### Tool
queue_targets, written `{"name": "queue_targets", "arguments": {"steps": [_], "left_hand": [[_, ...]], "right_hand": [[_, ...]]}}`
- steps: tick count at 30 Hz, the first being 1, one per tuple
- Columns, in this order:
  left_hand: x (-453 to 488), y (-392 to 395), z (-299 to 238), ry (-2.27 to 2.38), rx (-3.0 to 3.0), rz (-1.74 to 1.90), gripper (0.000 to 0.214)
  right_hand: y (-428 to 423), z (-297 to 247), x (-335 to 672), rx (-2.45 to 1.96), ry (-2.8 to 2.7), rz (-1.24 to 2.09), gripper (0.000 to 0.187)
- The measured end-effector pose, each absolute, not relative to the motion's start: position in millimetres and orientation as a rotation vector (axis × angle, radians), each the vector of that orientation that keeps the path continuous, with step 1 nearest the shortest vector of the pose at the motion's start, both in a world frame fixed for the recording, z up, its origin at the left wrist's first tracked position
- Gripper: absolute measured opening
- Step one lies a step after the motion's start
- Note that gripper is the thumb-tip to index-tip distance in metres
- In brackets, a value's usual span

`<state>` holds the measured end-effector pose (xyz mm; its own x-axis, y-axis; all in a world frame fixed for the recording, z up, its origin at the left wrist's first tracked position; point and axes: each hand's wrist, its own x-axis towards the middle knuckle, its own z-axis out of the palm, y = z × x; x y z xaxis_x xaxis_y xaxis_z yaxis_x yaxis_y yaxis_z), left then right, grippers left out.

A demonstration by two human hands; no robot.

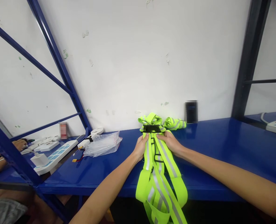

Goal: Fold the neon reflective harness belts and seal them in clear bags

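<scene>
In the head view, bright yellow straps (156, 179) with silver stripes run between and below the fingers of both hands, lying across the blue table (212, 152) and trailing past its near edge. The left hand (140, 146) pinches one side of the bunch, its thumb on top; the right hand (172, 143) pinches the other side just across from it. In both, the fingers under the webbing are mostly hidden, so how tightly they press I cannot tell.

Just beyond the fingertips is a black buckle (151, 128), with a crumpled bundle (150, 119) of the same webbing behind it. Between the hands and slightly nearer the body are small black sliders (159, 161). A smaller yellow roll (175, 123) lies beyond the right fingers, and a dark box (191, 111) stands just past it. Well left of the left fingers lies a clear plastic bag (102, 145).

The webbing looks light, soft and floppy, unlikely to break but apt to twist and slide over itself; the buckle is probably the one stiff part. A flat pinch on the paired straps close below the buckle, as here, seems the surest hold; gripping the loose loops lower down would give little control.
</scene>
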<state>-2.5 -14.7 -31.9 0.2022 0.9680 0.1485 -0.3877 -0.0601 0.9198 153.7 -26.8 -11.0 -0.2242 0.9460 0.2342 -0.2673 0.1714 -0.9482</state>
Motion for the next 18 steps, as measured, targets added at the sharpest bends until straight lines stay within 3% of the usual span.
{"name": "queue_targets", "arguments": {"steps": [11,18], "left_hand": [[-3,-19,-29,0.719,0.948,1.228,0.028],[-3,-23,-22,0.635,0.931,1.276,0.028]], "right_hand": [[-12,-23,163,-0.888,-1.526,0.708,0.024],[-13,-21,164,-1.01,-1.482,0.579,0.04]]}}
